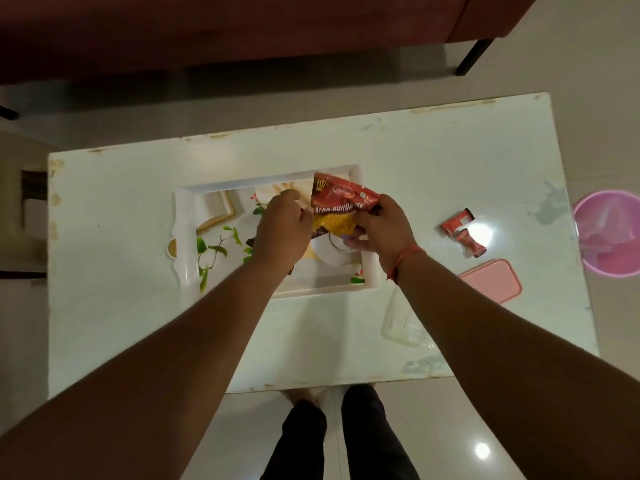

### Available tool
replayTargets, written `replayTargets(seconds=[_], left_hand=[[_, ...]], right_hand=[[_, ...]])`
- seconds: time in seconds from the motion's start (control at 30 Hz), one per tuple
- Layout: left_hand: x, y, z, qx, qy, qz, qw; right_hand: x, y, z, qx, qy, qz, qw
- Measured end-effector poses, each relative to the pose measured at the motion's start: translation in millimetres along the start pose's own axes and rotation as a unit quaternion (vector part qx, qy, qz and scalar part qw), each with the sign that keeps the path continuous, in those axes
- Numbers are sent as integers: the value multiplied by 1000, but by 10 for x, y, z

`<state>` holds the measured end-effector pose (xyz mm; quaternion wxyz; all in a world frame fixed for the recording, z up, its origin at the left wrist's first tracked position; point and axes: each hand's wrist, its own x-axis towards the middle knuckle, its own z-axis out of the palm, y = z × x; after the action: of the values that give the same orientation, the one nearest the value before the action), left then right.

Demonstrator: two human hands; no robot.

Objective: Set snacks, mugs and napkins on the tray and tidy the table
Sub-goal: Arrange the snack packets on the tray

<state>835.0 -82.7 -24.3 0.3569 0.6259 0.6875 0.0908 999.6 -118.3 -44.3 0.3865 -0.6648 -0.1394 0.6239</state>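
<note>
Nearest the viewer, at the front edge of the table (138,323), a clear plastic container (403,327) stands with its pink lid (491,280) lying just beside it to the right, likely taken off so the snack could be tipped out. A little further on sits the white tray (183,244) with its leaf pattern, and both hands work over its right half. The right hand (384,233) pinches the lower right edge of a red snack packet (341,199), fingers curled under the foil, and the left hand (282,226) grips the packet's left side, thumb and fingers closed on it. The packet is tilted with its mouth downward over a white bowl (332,254) in the tray, and yellow snack shows at the opening, so it is probably held this way to pour the contents in. Two hands on the foil would keep the mouth steady and narrow. Folded napkins (214,209) lie in the tray's far left part. I cannot make out a mug. To the right, well apart from the tray, a torn red wrapper scrap (462,232) lies on the table, still to be cleared. Beyond the table's right end a pink bin (609,233) stands on the floor, handy for that scrap.
</note>
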Motion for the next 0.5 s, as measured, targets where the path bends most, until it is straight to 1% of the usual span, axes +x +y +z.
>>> replayTargets(seconds=[0.07,0.13,0.17,0.23,0.3,0.33,0.37,0.43,0.47,0.5], left_hand=[[66,139,104,13,-46,37,998],[121,231,223,42,-96,54,993],[151,252,284,61,-121,60,989],[204,268,375,96,-164,79,979],[238,261,425,120,-187,103,970],[250,247,442,141,-187,117,965],[260,228,456,167,-183,129,960],[259,169,490,217,-167,147,951],[253,136,507,238,-158,157,945],[246,102,526,257,-148,172,940]], right_hand=[[66,-40,60,86,15,18,996],[130,-63,118,146,37,34,988],[153,-66,136,155,49,43,986],[194,-40,131,127,56,59,989],[225,-11,85,34,65,59,996],[245,-6,46,-43,85,39,995],[279,-11,-4,-139,114,3,984],[374,-33,-107,-315,166,-96,930],[428,-67,-146,-357,177,-130,908],[484,-111,-172,-376,173,-148,898]])
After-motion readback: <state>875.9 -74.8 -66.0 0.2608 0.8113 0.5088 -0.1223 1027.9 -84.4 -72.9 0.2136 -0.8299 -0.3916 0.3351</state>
